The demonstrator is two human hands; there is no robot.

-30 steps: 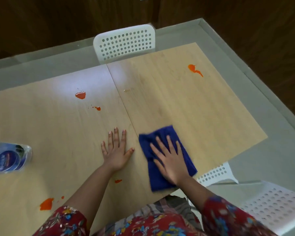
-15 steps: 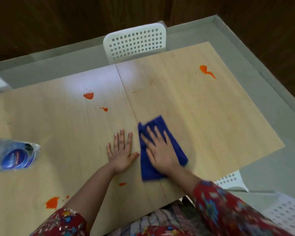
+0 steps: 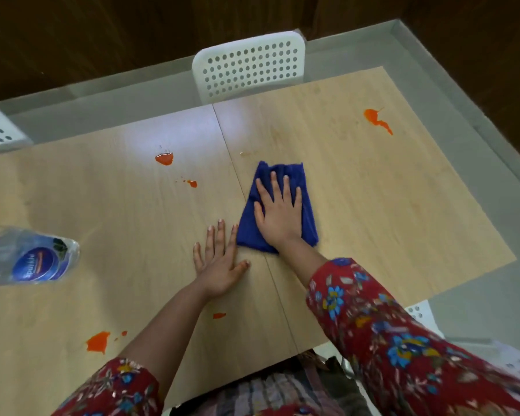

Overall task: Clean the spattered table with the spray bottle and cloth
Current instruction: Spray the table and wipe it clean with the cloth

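The step in hand is the wiping. The right grip (image 3: 278, 214) lies flat on the folded blue cloth (image 3: 296, 172), fingers straight and spread, palm pressing it to the counter (image 3: 388, 211) just right of the seam between the two boards; it curls round nothing and only bears down. The left grip (image 3: 219, 265) is likewise flat and holds nothing, its fingers straight on the bare wood just beside the cloth's near-left corner, seemingly as a brace. The bottle (image 3: 27, 256), clear with a blue label, is at the left edge of view, well apart from both grips; its head is out of view, so I cannot tell whether it stands or lies.

By my reckoning the job is far from done. Orange marks show unwiped: a streaked spatter (image 3: 376, 120) towards the far right corner; a blot (image 3: 164, 159) with a small drop (image 3: 192, 183) near it, left of the seam; a fleck (image 3: 219, 315) beside the left forearm; a larger patch (image 3: 98, 340) at the near left.

The next move calls for sliding the cloth under even, flat pressure to one of these, probably the blot and drop across the seam or the far streak; the palm should stay flat so the cloth does not bunch. Thick blots may smear, so wetting them first would mean the left grip reaching well over for the bottle.
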